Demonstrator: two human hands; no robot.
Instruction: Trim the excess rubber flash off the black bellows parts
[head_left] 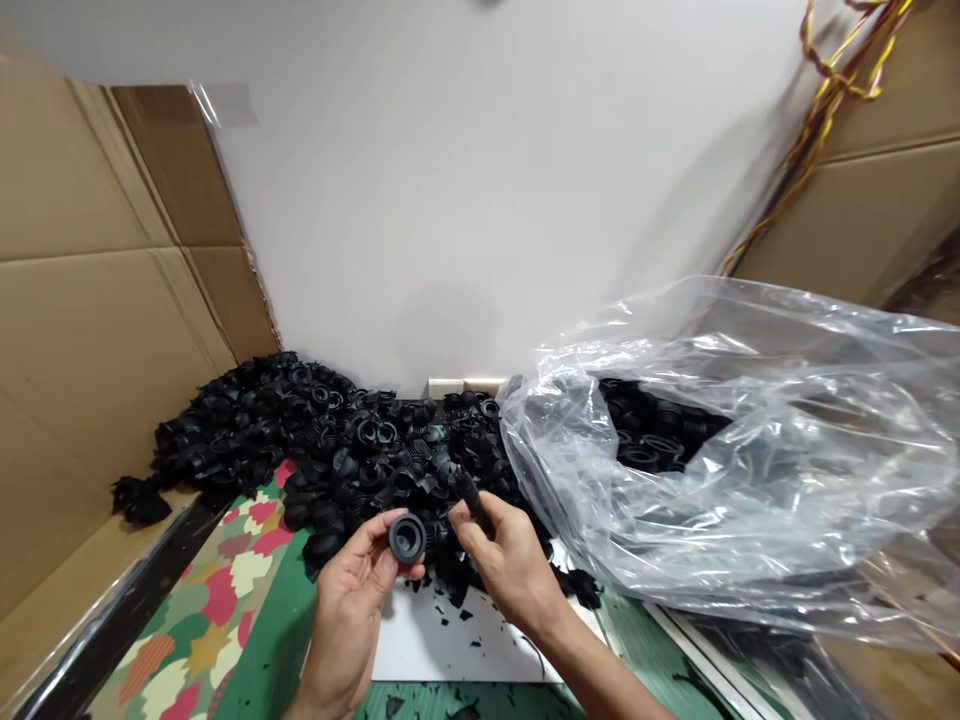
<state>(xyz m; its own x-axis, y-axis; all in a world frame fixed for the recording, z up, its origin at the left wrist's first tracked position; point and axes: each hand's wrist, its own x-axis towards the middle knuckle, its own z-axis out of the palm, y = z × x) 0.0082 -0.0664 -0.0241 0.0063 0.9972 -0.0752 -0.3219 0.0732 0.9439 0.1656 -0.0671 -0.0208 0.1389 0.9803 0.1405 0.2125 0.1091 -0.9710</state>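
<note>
Between the thumb and fingers of my left hand is a black ring-shaped rubber part, its open round end turned up toward me. To its right, my right hand is closed round a dark stick-like thing; whether it is a tool or a piece of rubber I cannot tell. The two hands are apart. Just beyond them lies a heap of black ribbed rubber parts mixed with ragged scraps. Under my hands is a white board with small black bits on it.
At the right, a large clear plastic bag holds more black ribbed parts. Cardboard walls off the left side. Camouflage-patterned sheeting covers part of the green table. Twisted yellow and brown wires hang upper right.
</note>
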